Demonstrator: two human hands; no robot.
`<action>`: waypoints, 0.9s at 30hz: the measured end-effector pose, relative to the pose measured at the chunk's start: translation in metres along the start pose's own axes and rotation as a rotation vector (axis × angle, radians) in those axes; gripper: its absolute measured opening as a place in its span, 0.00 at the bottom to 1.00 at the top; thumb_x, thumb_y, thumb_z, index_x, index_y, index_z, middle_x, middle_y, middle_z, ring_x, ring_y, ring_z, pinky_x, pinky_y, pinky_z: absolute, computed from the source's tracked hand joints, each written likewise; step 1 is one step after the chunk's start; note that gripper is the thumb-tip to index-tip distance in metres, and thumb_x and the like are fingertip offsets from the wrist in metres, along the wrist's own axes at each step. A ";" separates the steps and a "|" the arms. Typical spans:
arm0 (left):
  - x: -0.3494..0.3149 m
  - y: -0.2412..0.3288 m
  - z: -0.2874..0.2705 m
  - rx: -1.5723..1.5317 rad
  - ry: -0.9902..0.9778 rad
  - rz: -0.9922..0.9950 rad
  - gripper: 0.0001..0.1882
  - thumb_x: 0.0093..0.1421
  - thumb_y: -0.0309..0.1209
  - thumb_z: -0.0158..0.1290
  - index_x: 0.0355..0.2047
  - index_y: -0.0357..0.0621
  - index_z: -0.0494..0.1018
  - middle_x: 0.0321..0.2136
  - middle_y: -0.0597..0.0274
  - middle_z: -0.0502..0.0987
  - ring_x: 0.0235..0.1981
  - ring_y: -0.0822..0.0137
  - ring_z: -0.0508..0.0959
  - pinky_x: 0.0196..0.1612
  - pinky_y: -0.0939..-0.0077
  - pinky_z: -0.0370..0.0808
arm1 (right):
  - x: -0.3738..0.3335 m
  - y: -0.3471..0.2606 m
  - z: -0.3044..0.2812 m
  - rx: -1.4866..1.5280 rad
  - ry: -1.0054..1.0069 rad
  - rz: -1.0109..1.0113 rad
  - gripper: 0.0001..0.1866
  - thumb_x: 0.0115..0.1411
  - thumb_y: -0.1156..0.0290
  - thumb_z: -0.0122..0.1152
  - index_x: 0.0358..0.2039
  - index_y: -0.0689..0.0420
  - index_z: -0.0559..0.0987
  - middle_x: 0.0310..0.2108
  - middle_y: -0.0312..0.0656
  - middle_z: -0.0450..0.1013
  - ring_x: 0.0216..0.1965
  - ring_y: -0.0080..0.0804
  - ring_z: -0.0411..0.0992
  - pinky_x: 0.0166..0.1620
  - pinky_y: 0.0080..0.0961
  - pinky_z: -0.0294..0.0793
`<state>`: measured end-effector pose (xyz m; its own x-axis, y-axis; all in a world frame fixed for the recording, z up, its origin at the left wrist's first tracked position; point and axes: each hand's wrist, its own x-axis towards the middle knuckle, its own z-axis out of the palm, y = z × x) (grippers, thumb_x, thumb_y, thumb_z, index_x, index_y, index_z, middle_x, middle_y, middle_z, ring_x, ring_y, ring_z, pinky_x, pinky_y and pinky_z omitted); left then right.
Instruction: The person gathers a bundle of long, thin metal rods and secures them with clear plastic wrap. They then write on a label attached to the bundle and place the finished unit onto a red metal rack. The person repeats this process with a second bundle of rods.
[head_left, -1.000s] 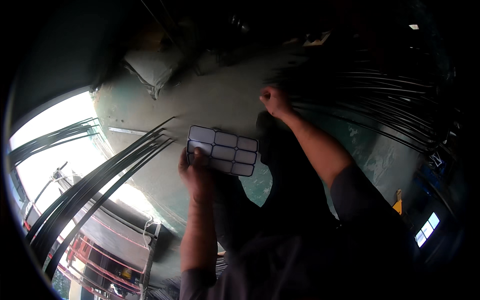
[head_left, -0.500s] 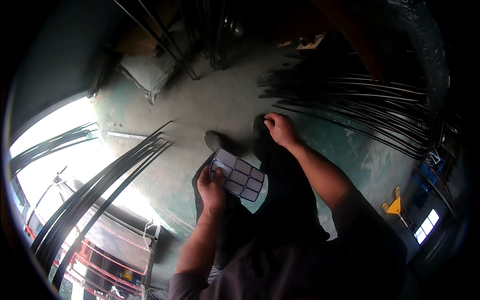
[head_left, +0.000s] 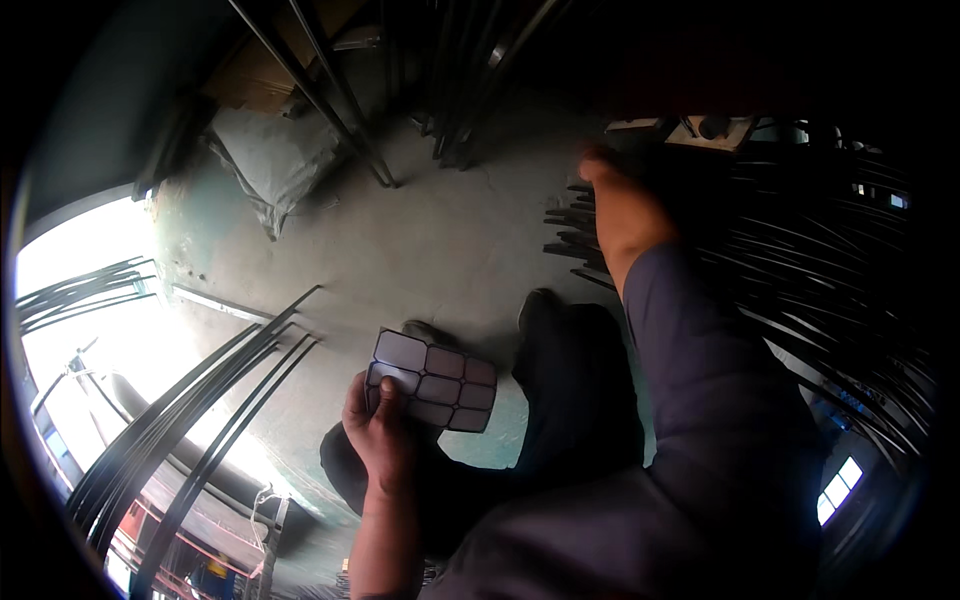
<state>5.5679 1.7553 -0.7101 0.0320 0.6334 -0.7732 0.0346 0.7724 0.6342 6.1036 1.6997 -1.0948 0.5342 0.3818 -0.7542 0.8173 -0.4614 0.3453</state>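
My left hand [head_left: 378, 425] grips a thin rectangular panel [head_left: 432, 382] by its near left corner, thumb on top. The panel's face shows pale, rounded cells divided by dark lines, and it is tilted above my legs. Far ahead on the right, my right hand [head_left: 598, 162] reaches out over the ends of a pile of long dark rods [head_left: 575, 232]. Shadow and blur hide its fingers, so whether it touches or holds anything there does not show.
More long rods [head_left: 215, 400] stick out at the left, beside a bright opening. Upright bars [head_left: 340, 115] stand on the floor at the back, next to a pale sack [head_left: 270, 160]. A small tan box [head_left: 712, 133] sits behind the rod pile.
My right hand has moved forward and to the right, from above my foot to the far end of the rod pile. The left hand, with the panel, has shifted left and slightly nearer.
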 end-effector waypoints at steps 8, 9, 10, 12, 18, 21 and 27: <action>0.014 0.001 0.004 -0.122 0.151 0.070 0.11 0.78 0.30 0.49 0.51 0.34 0.74 0.37 0.61 0.80 0.36 0.72 0.77 0.42 0.77 0.74 | 0.036 0.010 0.015 -0.011 0.005 0.053 0.09 0.61 0.66 0.64 0.40 0.51 0.87 0.47 0.46 0.84 0.49 0.43 0.81 0.50 0.40 0.83; 0.016 0.000 0.004 -0.101 0.134 0.096 0.11 0.78 0.30 0.50 0.52 0.34 0.74 0.37 0.61 0.80 0.36 0.72 0.77 0.42 0.78 0.73 | 0.037 0.010 0.019 -0.009 0.006 0.057 0.09 0.60 0.66 0.64 0.39 0.51 0.87 0.47 0.46 0.84 0.48 0.43 0.81 0.50 0.40 0.83; 0.019 -0.002 0.003 -0.077 0.116 0.122 0.11 0.78 0.30 0.50 0.52 0.34 0.74 0.37 0.61 0.80 0.36 0.72 0.77 0.41 0.78 0.73 | 0.039 0.009 0.022 -0.005 0.012 0.065 0.09 0.60 0.66 0.64 0.39 0.51 0.87 0.46 0.46 0.84 0.47 0.42 0.81 0.49 0.40 0.83; 0.020 -0.005 0.002 -0.102 0.125 0.135 0.10 0.76 0.28 0.52 0.51 0.33 0.74 0.37 0.61 0.80 0.36 0.73 0.77 0.42 0.79 0.73 | 0.041 0.004 0.025 0.007 0.024 0.075 0.08 0.60 0.65 0.64 0.37 0.51 0.86 0.45 0.46 0.84 0.45 0.42 0.82 0.48 0.40 0.83; 0.020 0.002 0.010 -0.085 0.204 0.154 0.05 0.74 0.24 0.55 0.45 0.34 0.75 0.35 0.61 0.80 0.36 0.71 0.77 0.43 0.76 0.73 | 0.035 -0.019 0.005 0.090 0.120 0.123 0.07 0.58 0.63 0.64 0.32 0.51 0.85 0.42 0.45 0.84 0.40 0.41 0.82 0.44 0.38 0.84; 0.017 0.001 0.010 -0.050 0.117 0.139 0.07 0.74 0.27 0.56 0.47 0.35 0.75 0.36 0.61 0.80 0.36 0.73 0.75 0.43 0.78 0.72 | 0.008 -0.047 -0.004 0.178 0.223 0.119 0.07 0.58 0.62 0.64 0.29 0.51 0.84 0.40 0.45 0.85 0.38 0.41 0.83 0.43 0.38 0.84; -0.073 0.087 0.026 0.245 -0.081 0.299 0.07 0.68 0.28 0.64 0.42 0.36 0.81 0.33 0.69 0.80 0.36 0.76 0.76 0.42 0.79 0.73 | -0.208 -0.145 -0.091 1.086 0.035 -0.171 0.15 0.62 0.61 0.58 0.32 0.60 0.84 0.32 0.50 0.82 0.30 0.40 0.81 0.31 0.35 0.79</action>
<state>5.5941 1.7752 -0.5989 0.1555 0.8151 -0.5580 0.2490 0.5143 0.8207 5.8938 1.7600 -0.9365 0.4518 0.5221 -0.7234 0.2645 -0.8528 -0.4503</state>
